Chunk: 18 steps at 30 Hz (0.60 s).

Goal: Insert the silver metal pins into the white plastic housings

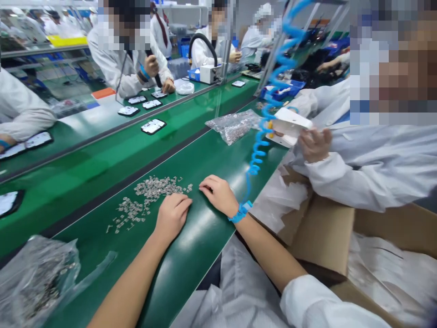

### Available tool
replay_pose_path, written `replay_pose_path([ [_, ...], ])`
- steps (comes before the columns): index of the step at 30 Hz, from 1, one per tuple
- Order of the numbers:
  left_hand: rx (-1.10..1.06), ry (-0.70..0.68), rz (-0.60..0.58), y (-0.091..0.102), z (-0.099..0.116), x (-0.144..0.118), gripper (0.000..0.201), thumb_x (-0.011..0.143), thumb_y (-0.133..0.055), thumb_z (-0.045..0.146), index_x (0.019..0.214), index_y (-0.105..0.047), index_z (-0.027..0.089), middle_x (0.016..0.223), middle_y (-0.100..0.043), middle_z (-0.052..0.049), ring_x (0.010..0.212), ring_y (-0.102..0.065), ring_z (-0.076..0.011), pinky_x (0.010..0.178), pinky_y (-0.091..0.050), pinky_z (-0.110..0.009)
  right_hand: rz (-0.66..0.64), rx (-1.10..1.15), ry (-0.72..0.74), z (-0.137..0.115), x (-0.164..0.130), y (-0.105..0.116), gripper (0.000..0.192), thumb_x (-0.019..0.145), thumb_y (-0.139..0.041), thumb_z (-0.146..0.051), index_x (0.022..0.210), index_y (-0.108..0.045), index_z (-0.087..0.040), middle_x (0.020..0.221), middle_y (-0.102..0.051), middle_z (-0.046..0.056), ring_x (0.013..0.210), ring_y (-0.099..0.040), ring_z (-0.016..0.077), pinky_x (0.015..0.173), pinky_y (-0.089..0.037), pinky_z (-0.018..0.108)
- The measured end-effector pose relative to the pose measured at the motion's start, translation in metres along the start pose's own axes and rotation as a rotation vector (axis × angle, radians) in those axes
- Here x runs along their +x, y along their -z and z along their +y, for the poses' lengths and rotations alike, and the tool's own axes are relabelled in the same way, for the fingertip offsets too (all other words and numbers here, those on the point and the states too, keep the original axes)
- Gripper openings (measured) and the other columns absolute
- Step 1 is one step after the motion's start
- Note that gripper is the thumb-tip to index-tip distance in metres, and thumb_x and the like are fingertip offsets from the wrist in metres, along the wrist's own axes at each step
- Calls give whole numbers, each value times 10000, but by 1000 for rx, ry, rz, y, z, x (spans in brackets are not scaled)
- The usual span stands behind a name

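Seemingly early on, both the left hand [172, 214] and right hand [216, 193] rest loosely curled, pinching nothing, beside the still-scattered small metal parts [150, 196].

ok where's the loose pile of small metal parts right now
In the head view, the pile of small metal parts lies spread on the green table, left of centre, just beyond and left of the left hand, with the right hand off to its right.

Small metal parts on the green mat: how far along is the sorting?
Done: small metal parts lie tipped out and spread over the green mat. In hand: the left hand and right hand rest palm-down at the pile's edge, gripping nothing visible. Left: a clear bag nearby looks full of parts.
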<state>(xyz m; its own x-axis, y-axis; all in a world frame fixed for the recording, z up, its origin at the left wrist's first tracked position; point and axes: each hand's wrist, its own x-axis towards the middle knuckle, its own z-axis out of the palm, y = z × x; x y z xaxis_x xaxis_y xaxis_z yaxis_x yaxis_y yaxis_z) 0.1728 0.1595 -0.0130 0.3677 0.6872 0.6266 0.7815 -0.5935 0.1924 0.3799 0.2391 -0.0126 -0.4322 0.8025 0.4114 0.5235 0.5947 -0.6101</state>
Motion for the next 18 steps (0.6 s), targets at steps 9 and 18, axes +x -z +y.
replay_pose_path([
  [9,118,-2,-197,-6,17,-10,290,953,-503,80,1110,-723,187,1072,-757,-62,973,-645,-192,803,-447,-345,-61,-115,257,14,-18,-2,197,981,-528,-252,913,-705,-198,930,-703,94,872,-666,252,808,-554,404],
  [18,134,24,-257,-8,19,-7,312,965,-453,51,1107,-708,160,1129,-728,-88,951,-599,-203,786,-433,-354,-46,-205,361,20,-16,-3,172,977,-541,-282,925,-688,-210,919,-699,84,836,-676,256,779,-569,420],
])
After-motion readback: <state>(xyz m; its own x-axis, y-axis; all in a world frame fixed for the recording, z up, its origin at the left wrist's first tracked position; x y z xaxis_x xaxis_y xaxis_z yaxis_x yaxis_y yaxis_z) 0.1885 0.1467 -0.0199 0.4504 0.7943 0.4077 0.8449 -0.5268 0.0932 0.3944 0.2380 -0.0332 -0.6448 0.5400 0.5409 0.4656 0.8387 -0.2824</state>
